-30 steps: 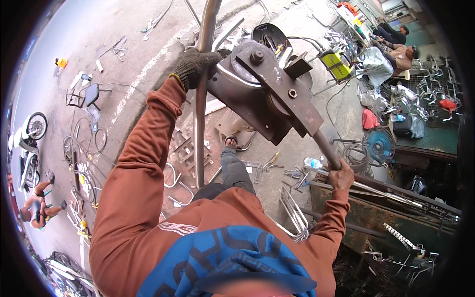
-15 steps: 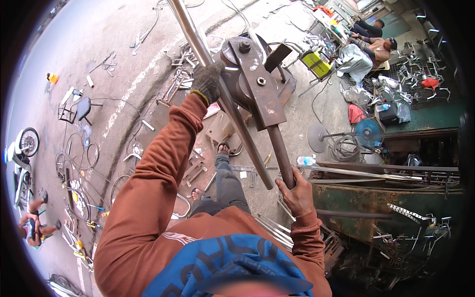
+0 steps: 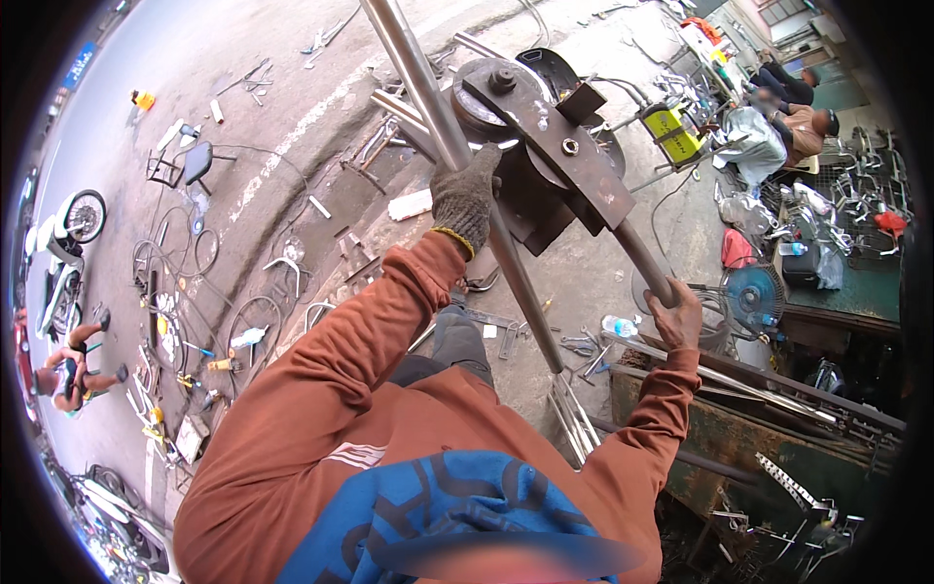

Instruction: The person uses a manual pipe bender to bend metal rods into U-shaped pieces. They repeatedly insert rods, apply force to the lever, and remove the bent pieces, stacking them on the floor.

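Note:
My left hand point(image 3: 465, 198), in a dark knitted glove, is wrapped round a long metal pipe point(image 3: 526, 292) that slants from the top edge down toward my lap. The pipe passes along the left side of a brown steel pipe bender point(image 3: 603, 200) with a round die and bolted arm plates. My bare right hand point(image 3: 676, 317) is closed round the end of the bender's lever bar point(image 3: 642, 257), which slopes down to the right. The pipe's near end hangs free in front of me.
A yellow-green machine point(image 3: 671, 136) stands beyond the bender. To the right are a blue fan point(image 3: 753, 294), a water bottle point(image 3: 619, 326) and a rusty green bench point(image 3: 632, 399) with metal bars. Cables and scraps litter the left ground. Seated people and a motorcycle point(image 3: 73, 238) are farther off.
My right hand has swung the lever bar to the right and away from me. My left hand now grips the pipe lower, nearer to me. The whole view has shifted somewhat.

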### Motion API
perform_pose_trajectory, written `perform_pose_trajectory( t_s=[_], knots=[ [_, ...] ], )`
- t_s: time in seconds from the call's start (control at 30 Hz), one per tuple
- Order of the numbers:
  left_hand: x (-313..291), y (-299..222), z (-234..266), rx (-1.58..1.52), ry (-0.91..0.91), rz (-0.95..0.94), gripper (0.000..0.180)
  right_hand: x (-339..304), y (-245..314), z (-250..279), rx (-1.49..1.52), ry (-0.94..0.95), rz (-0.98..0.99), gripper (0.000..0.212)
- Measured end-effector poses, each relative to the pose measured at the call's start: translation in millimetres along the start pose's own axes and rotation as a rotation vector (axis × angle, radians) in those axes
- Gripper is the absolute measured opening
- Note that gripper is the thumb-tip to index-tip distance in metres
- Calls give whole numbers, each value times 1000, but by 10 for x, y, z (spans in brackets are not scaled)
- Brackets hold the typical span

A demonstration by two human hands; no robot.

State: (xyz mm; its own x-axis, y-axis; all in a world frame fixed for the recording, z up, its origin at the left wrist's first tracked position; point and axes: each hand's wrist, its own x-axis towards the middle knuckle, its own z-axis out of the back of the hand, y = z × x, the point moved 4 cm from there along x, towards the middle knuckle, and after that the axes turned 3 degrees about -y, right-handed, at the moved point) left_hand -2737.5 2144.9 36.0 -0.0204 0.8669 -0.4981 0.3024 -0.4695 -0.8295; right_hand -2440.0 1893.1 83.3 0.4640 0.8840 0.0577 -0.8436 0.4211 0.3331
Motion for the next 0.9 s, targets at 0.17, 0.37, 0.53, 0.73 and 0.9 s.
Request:
perform_pose_trajectory(
  t_s=[0.17, 0.37, 0.53, 0.73, 0.9],
  knots=[
    [25, -57, 23, 53, 29, 47, 33, 195, 42, 119, 490, -151, -237, 42],
    [116, -1, -2, 120, 34, 123, 34, 2130, 1061, -241, 1074, 7, -102, 43],
    [284, 172, -2, 228, 103, 7, 38, 3161, 1328, -1143, 1111, 365, -258, 37],
    [176, 109, 22, 443, -99, -104, 46, 3461, 1499, -1420, 985, 768, -47, 35],
    [-23, -334, 434, 271, -150, -347, 41, 3500, 1592, -1496, 912, 859, 19, 34]
  ],
)
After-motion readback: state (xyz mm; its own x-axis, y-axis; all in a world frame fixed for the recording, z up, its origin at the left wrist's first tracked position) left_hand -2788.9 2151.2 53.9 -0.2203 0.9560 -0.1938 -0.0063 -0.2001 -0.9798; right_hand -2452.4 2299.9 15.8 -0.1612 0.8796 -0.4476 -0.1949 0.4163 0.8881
